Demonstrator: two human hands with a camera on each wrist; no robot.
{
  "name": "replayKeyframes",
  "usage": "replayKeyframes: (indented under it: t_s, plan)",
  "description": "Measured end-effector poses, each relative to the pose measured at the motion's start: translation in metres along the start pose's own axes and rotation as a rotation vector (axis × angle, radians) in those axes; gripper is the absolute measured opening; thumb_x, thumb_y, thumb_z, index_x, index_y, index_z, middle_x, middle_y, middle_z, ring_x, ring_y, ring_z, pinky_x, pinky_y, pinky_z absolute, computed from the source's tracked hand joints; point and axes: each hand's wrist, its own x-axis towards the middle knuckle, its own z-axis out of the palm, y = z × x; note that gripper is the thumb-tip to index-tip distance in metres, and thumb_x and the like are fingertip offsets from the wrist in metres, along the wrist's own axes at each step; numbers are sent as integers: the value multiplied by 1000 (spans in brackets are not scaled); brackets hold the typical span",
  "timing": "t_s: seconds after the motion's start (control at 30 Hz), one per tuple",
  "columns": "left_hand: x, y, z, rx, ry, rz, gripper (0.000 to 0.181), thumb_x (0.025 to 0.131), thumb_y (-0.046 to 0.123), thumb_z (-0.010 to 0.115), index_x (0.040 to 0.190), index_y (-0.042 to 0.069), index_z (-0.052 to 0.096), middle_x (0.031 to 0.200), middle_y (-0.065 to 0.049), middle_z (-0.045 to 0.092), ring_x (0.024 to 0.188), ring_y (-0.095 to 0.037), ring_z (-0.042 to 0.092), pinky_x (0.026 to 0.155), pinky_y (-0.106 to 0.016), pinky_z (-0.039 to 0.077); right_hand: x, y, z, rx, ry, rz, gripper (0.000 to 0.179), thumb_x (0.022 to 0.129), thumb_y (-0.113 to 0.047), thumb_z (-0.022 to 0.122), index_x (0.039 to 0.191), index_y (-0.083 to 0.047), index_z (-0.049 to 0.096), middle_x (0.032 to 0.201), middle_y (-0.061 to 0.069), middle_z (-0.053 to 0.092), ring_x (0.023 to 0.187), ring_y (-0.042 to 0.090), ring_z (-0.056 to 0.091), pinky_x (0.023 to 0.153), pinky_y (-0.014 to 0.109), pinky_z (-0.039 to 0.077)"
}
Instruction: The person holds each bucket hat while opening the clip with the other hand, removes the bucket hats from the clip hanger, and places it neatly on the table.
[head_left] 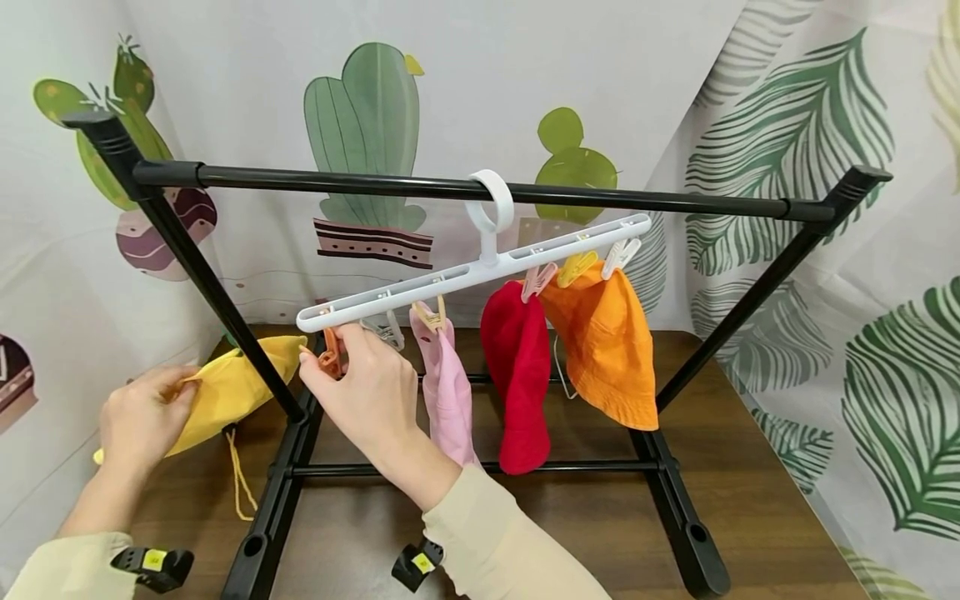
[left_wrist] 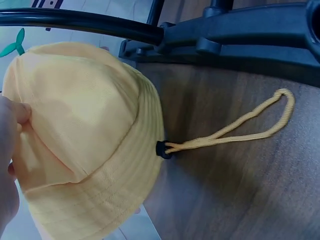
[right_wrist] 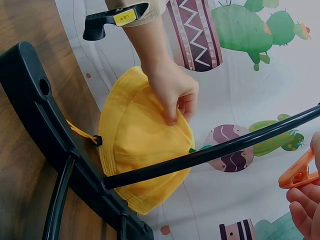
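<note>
My left hand (head_left: 146,417) pinches the cloth of a yellow bucket hat (head_left: 236,387), held left of the rack's slanted post. A yellow cord loop (left_wrist: 240,125) hangs from the hat's brim through a black toggle. My right hand (head_left: 375,392) grips an orange clothespin (head_left: 330,354) at the low left end of a white clip hanger (head_left: 450,279). That hanger tilts, hooked over the rack's top bar. From its other clips hang a pink cloth item (head_left: 442,383), a red hat (head_left: 517,375) and an orange bucket hat (head_left: 603,342).
The black metal rack (head_left: 360,183) stands on a brown wooden table (head_left: 600,533), its slanted posts at either side. A grey clip (head_left: 386,329) hangs beside my right fingers. Behind is a white curtain (head_left: 247,67) printed with cacti and leaves.
</note>
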Motion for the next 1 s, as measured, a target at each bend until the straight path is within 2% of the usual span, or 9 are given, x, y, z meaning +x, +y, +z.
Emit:
replayKeyframes:
  t_s: [0.07, 0.17, 0.37, 0.5, 0.57, 0.73, 0.83, 1.0]
  plan:
    - [-2, -1, 1, 0, -38, -2, 18, 70, 1, 67, 87, 5, 71, 89, -19, 68, 68, -41, 60, 50, -50, 37, 0, 1, 0, 8, -6, 4, 20, 81, -41, 65, 81, -23, 57, 65, -14, 53, 53, -3, 44, 46, 11, 33]
    - [-4, -1, 2, 1, -94, -9, 19, 70, 2, 68, 88, 7, 70, 92, -21, 67, 72, -44, 59, 51, -52, 38, -1, 1, 1, 21, -17, 12, 20, 81, -41, 64, 83, -22, 57, 65, -13, 53, 53, -2, 44, 46, 11, 32]
    - [-9, -3, 6, 0, -188, -54, 19, 72, 4, 69, 90, 9, 69, 90, -22, 67, 73, -47, 58, 50, -50, 37, 0, 1, 2, 19, -18, 12, 21, 81, -41, 64, 82, -22, 57, 66, -14, 53, 54, -3, 46, 46, 11, 33]
    - [-12, -8, 10, 12, -243, -53, 18, 72, 5, 69, 90, 9, 69, 83, -22, 67, 66, -44, 58, 45, -44, 35, 0, 0, 2, 12, -10, 3, 20, 81, -40, 64, 80, -22, 57, 65, -14, 53, 54, -3, 44, 47, 11, 33]
    - [-14, -9, 12, 12, -271, -56, 18, 72, 4, 68, 90, 9, 69, 85, -22, 67, 64, -44, 57, 44, -43, 34, 0, 0, 1, 8, -5, 0, 19, 81, -40, 64, 80, -22, 57, 65, -14, 53, 54, -3, 44, 46, 11, 33]
    - [-17, -14, 18, 10, -315, -67, 19, 72, 2, 68, 90, 8, 69, 89, -23, 66, 66, -47, 56, 48, -49, 38, 1, 0, 1, 20, -12, 3, 20, 81, -39, 64, 80, -21, 57, 64, -13, 53, 55, -3, 45, 47, 11, 33]
    - [-20, -16, 23, 11, -352, -80, 18, 72, 3, 68, 90, 8, 70, 84, -22, 67, 60, -42, 56, 47, -46, 38, 1, 1, 1, 18, -18, 1, 19, 82, -40, 64, 81, -22, 57, 65, -13, 53, 55, -3, 44, 47, 10, 33]
    - [-27, -22, 31, 19, -469, -123, 16, 77, 7, 67, 92, 10, 70, 87, -23, 66, 55, -31, 54, 44, -38, 36, 0, 1, 1, 20, -25, 4, 18, 82, -39, 64, 82, -22, 57, 65, -14, 53, 55, -4, 44, 47, 9, 33]
